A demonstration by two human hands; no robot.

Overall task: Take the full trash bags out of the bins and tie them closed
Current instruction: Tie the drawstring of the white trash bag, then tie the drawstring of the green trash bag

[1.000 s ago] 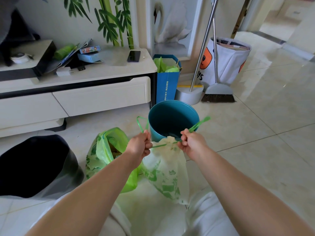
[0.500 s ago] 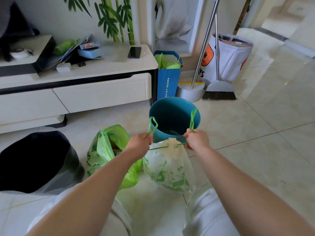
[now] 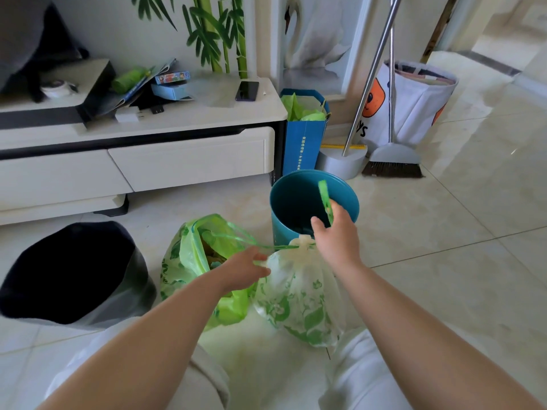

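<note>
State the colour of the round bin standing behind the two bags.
Teal blue bin, inside and outside; the head view shows it.

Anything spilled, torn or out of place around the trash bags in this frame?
No spill or tear shows. The white bag is cinched at its neck; the right hand holds one green drawstring. The only loose end is the green bag by the left hand, mouth gaping open, contents exposed.

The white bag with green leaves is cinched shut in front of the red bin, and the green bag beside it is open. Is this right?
Only the colour is wrong: the head view shows a teal blue bin, not red. The white bag is cinched shut in front of it, and the green bag beside it is open.
</note>
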